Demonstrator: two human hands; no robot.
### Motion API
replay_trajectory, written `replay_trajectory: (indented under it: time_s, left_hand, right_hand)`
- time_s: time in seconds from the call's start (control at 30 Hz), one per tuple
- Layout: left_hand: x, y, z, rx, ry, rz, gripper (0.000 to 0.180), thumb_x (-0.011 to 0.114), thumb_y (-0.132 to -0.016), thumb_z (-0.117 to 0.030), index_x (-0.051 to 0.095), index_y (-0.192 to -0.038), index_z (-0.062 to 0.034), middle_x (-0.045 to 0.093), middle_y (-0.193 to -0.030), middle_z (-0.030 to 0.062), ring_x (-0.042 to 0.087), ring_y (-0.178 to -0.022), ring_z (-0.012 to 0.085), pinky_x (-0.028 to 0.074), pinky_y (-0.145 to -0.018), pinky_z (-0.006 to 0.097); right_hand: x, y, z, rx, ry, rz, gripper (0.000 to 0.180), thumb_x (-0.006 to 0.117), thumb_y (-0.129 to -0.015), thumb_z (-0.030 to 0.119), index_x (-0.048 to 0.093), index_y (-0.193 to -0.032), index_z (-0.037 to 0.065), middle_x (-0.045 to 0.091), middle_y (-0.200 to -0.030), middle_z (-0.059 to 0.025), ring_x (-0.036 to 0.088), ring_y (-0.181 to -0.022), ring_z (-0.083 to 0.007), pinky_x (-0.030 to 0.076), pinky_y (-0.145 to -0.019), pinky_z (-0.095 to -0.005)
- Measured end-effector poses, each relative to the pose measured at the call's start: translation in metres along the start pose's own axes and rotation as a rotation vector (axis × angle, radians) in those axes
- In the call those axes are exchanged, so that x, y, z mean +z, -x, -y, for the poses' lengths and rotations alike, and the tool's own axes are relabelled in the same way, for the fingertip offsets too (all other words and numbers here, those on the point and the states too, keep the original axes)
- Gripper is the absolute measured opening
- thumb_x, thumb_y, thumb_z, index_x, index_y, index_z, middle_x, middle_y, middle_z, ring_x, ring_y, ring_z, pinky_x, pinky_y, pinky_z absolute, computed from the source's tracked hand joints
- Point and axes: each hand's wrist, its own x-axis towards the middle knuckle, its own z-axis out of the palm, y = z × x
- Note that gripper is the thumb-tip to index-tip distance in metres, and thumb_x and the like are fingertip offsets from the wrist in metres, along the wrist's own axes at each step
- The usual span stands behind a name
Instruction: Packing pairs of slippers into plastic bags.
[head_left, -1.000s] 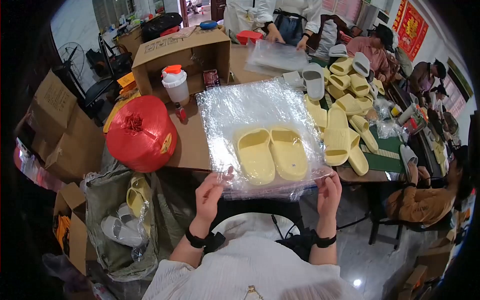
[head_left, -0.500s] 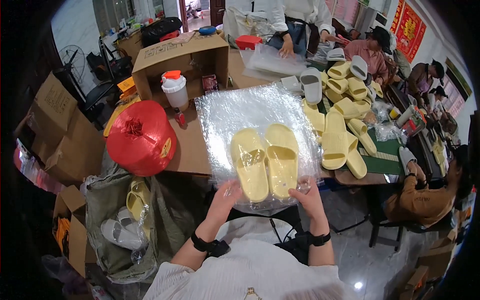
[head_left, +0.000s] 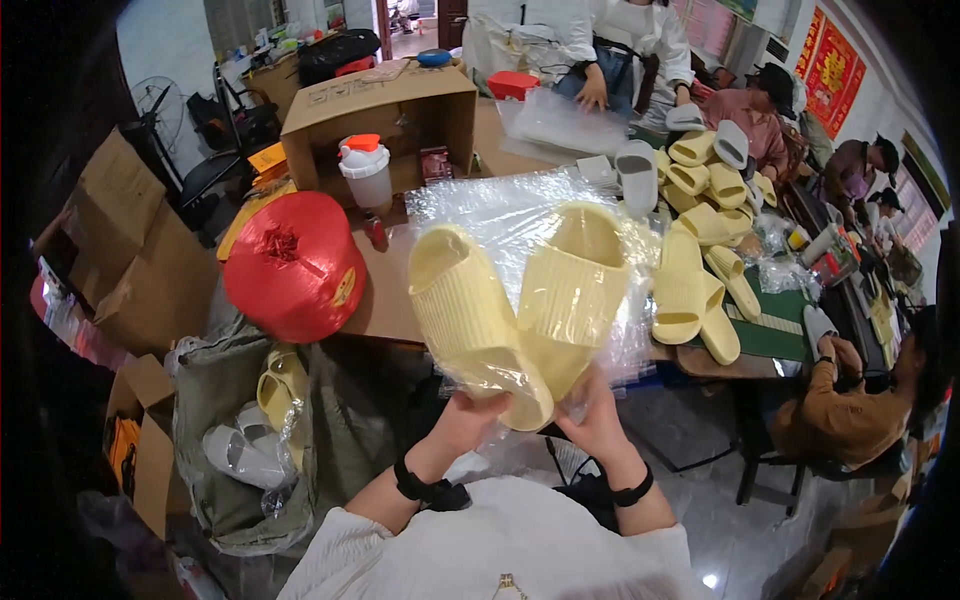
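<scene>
A pair of pale yellow slippers (head_left: 566,305) sits inside a clear plastic bag (head_left: 492,375), raised off the table in front of me. The toe ends point away and the two heels lean together near my wrists. My left hand (head_left: 470,418) is closed on the bag at the heel end, beside the left slipper. Closed on the other side of that same end is my right hand (head_left: 592,412). Beneath and beyond the slippers, a stack of shiny clear bags (head_left: 480,200) lies on the table.
Left of the stack are a red roll of plastic twine (head_left: 295,268), a lidded shaker bottle (head_left: 366,175) and an open carton (head_left: 378,100). Loose slippers (head_left: 690,280) pile up at right. A green sack (head_left: 240,500) holds more at lower left. Several people sit or stand around.
Both hands have lifted the bagged slippers nearer, tilting their toes up. Wrists have drawn closer together, and the slippers now splay apart at the toes. The whole view has shifted slightly.
</scene>
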Motion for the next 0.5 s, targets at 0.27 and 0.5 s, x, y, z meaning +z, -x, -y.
replay_trajectory:
  time_s: [0.27, 0.5]
  left_hand:
    - [-0.062, 0.040, -0.075, 0.182, -0.355, -0.193, 0.042, 0.069, -0.090, -0.003, 0.055, -0.129, -0.0019, 0.062, -0.122, 0.0042, 0.056, -0.112, 0.0125, 0.047, -0.096, 0.032]
    - [-0.213, 0.186, -0.174, 0.224, -0.816, -0.816, 0.047, 0.067, -0.089, -0.003, 0.049, -0.132, 0.0002, 0.064, -0.120, 0.0106, 0.062, -0.106, 0.0168, 0.050, -0.091, 0.034]
  right_hand:
    - [-0.026, -0.011, 0.004, -0.103, 0.134, 0.088, 0.049, 0.080, -0.068, 0.008, 0.058, -0.111, 0.005, 0.056, -0.131, -0.0172, 0.052, -0.124, -0.0355, 0.039, -0.105, -0.0420]
    - [-0.049, -0.029, -0.072, -0.039, 0.314, -0.103, 0.043, 0.067, -0.083, 0.001, 0.054, -0.124, 0.004, 0.051, -0.140, -0.0162, 0.048, -0.130, -0.0305, 0.037, -0.107, -0.0422]
